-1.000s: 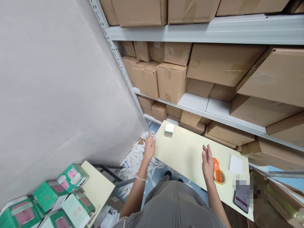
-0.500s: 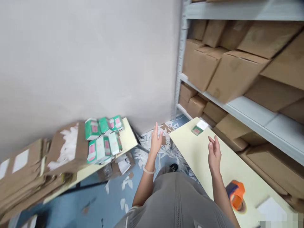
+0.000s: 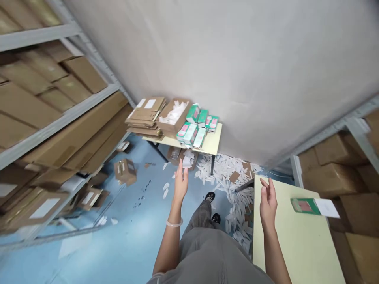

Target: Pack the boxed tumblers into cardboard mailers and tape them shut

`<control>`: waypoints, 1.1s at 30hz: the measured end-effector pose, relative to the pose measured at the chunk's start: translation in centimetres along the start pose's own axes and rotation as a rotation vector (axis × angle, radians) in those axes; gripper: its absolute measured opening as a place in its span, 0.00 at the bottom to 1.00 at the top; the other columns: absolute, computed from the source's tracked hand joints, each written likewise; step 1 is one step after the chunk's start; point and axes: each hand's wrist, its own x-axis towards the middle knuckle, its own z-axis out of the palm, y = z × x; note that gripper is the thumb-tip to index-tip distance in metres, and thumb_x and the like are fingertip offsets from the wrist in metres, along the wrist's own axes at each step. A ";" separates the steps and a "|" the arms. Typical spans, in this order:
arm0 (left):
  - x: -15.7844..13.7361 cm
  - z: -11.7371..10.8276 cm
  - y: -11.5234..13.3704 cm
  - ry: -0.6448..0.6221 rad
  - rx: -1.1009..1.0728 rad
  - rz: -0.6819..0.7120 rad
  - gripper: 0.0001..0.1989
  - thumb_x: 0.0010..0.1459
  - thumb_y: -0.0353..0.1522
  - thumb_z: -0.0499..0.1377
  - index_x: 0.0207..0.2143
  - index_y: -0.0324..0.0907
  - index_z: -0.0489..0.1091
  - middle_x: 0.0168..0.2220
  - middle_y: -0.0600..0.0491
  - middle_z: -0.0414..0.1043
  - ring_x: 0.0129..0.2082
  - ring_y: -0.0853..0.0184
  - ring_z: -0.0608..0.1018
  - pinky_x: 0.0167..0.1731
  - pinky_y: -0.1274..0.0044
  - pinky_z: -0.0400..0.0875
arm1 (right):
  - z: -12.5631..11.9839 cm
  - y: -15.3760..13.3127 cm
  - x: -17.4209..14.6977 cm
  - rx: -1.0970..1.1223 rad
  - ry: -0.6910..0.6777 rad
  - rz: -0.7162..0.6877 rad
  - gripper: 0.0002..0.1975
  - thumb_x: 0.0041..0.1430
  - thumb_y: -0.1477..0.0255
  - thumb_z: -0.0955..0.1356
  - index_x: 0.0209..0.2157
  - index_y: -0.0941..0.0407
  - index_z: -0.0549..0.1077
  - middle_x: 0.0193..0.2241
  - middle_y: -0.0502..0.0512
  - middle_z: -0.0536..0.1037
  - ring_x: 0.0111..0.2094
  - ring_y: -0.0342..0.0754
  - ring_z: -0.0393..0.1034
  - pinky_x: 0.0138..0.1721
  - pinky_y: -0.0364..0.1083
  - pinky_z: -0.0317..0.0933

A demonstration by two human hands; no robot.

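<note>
Both of my hands are raised in front of me, empty, palms turned towards each other. Fingers stretched, my left hand (image 3: 180,183) is held above the blue floor and touches nothing. My right hand (image 3: 268,203) appears over the near edge of the cream table (image 3: 299,244), its fingers extended and slightly apart. To the right of that hand, a green and pink box (image 3: 304,205) with a white flap lies on the table. Farther off, several green boxes (image 3: 199,122) stand grouped on a second cream table (image 3: 213,144) against the wall.
Flattened cardboard (image 3: 149,112) and a carton of white material (image 3: 174,114) share the far table. White paper strips (image 3: 219,169) litter the floor. Shelves with cartons stand left (image 3: 89,98) and right (image 3: 334,154). A small carton (image 3: 126,171) sits on the floor.
My view has swung left, bringing the left shelves and more floor into sight. The orange tape dispenser has left the view. Both hands remain raised and empty.
</note>
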 end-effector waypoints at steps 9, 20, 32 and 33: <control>-1.1 -10.9 -3.7 0.354 -0.051 -0.092 0.31 0.69 0.49 0.41 0.70 0.50 0.48 0.72 0.53 0.48 0.71 0.63 0.52 0.70 0.65 0.44 | 10.0 -4.0 0.2 0.086 -0.144 -0.171 0.32 0.65 0.55 0.62 0.66 0.55 0.60 0.55 0.62 0.74 0.60 0.54 0.65 0.64 0.59 0.50; 5.6 -22.5 -11.3 0.378 -0.158 -0.129 0.34 0.68 0.52 0.43 0.71 0.50 0.45 0.73 0.52 0.44 0.71 0.62 0.52 0.70 0.67 0.46 | 30.4 -7.9 -5.4 0.203 -0.364 -0.136 0.34 0.64 0.55 0.64 0.66 0.55 0.61 0.56 0.64 0.74 0.59 0.56 0.66 0.62 0.60 0.53; 19.3 -30.0 -15.5 0.316 -0.216 -0.120 0.34 0.68 0.52 0.42 0.71 0.53 0.42 0.73 0.53 0.45 0.70 0.63 0.56 0.69 0.68 0.50 | 47.0 -10.8 -3.9 0.159 -0.390 -0.147 0.33 0.64 0.54 0.64 0.66 0.53 0.61 0.56 0.63 0.75 0.58 0.56 0.68 0.61 0.61 0.56; 20.4 -30.2 -15.9 0.331 -0.218 -0.124 0.34 0.67 0.53 0.42 0.71 0.53 0.43 0.73 0.53 0.45 0.70 0.62 0.56 0.69 0.67 0.51 | 48.3 -11.1 -3.2 0.161 -0.403 -0.149 0.33 0.63 0.54 0.64 0.66 0.53 0.61 0.56 0.63 0.74 0.58 0.56 0.68 0.61 0.60 0.56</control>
